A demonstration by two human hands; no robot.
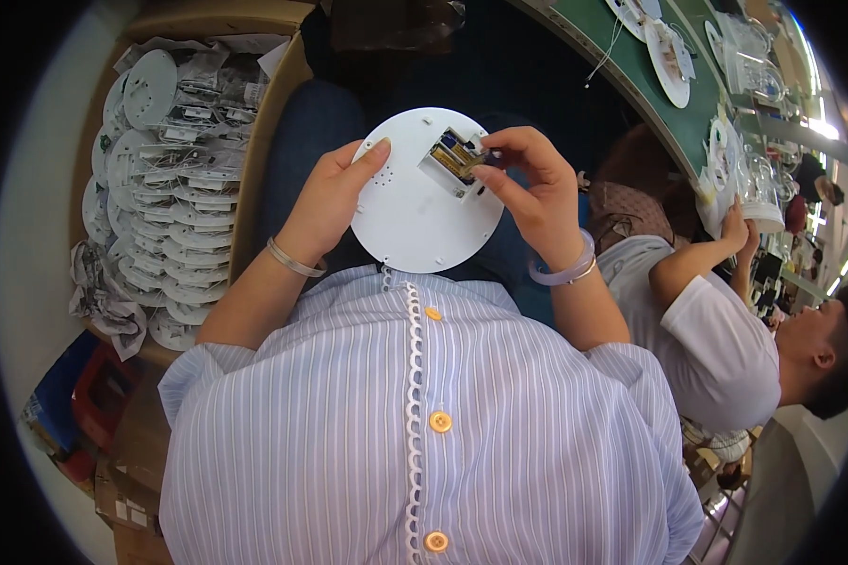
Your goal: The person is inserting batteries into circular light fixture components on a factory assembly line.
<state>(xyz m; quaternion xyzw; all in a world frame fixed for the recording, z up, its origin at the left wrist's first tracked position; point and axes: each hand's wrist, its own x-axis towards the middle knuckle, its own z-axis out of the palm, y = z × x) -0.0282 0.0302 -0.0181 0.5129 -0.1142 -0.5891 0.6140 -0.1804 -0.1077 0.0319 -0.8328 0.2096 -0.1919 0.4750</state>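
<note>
A round white plastic disc housing point(415, 212) is held up in front of my lap, flat side facing me. My left hand point(344, 184) grips its left edge, thumb on the face near a cluster of small holes. In the upper right of the disc sits an uncovered battery compartment point(454, 162) with gold-coloured batteries point(456, 155) in it. My right hand point(530, 179) is at the compartment's right side, thumb and index finger pinched close together. Whatever lies between those fingertips is too small and dark to make out.
On the left, a cardboard box point(254, 179) holds many stacked white discs point(184, 207) with wires and crumpled paper point(104, 292). A green worktable point(622, 80) at the upper right bears more discs point(667, 64). A co-worker point(716, 330) in a light shirt sits at right.
</note>
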